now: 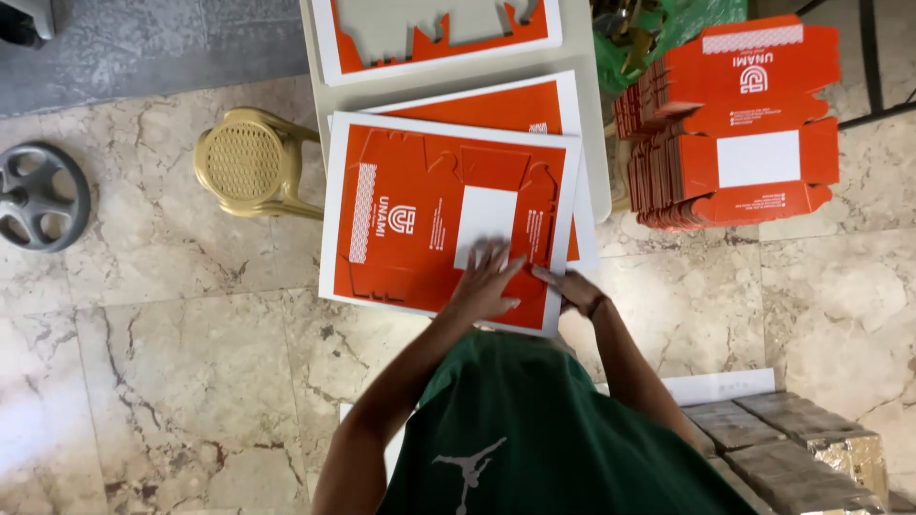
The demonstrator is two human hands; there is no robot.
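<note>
Looking down through the head camera, you press your left hand (485, 281) flat, fingers spread, on the orange printed cardboard sheet (444, 219), pinning it to the stack beneath rather than gripping it. Your right hand (572, 289) pinches that sheet's near corner, seemingly to peel it free. Beyond your right hand, a pile of punched-out orange box blanks (735, 133) sits well apart; past your left, a yellow stool (250, 162).
</note>
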